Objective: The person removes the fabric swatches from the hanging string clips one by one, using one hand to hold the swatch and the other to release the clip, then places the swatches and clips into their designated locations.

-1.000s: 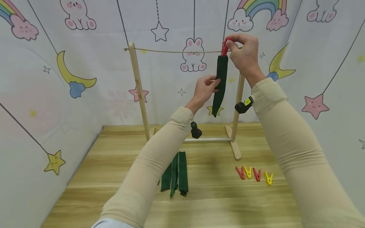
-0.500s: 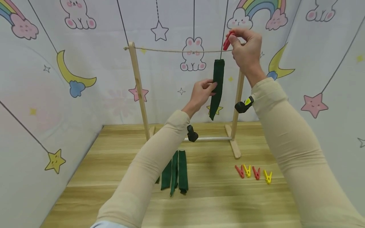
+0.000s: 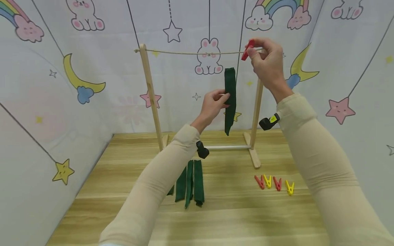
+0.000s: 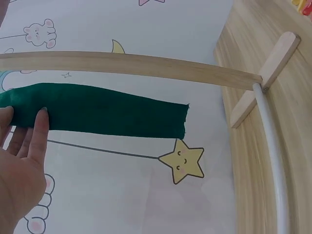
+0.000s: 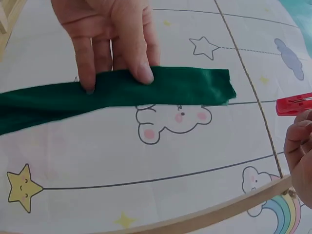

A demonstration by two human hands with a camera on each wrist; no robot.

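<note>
My left hand (image 3: 212,104) pinches a dark green cloth strip (image 3: 230,102) near its middle, holding it upright below the rope (image 3: 184,53). In the right wrist view, the thumb lies over the front of the strip (image 5: 190,85), whose top end stands apart from the rope. My right hand (image 3: 269,61) pinches a red clothespin (image 3: 247,50) between thumb and fingers, at rope height near the right post (image 3: 258,109). The clothespin (image 5: 294,104) points toward the rope in the right wrist view. The strip's lower end (image 4: 165,119) hangs free in the left wrist view.
Several green strips (image 3: 198,181) lie on the wooden table (image 3: 227,218), partly hidden by my left sleeve. Red and yellow clothespins (image 3: 277,183) sit in a row at the right. A left post (image 3: 150,95) and white bottom bar (image 3: 229,147) complete the wooden rack.
The strip has moved down and left, away from the rope and the red clothespin that overlapped its top earlier. The right hand rose slightly, then came down a little, still holding the clothespin.
</note>
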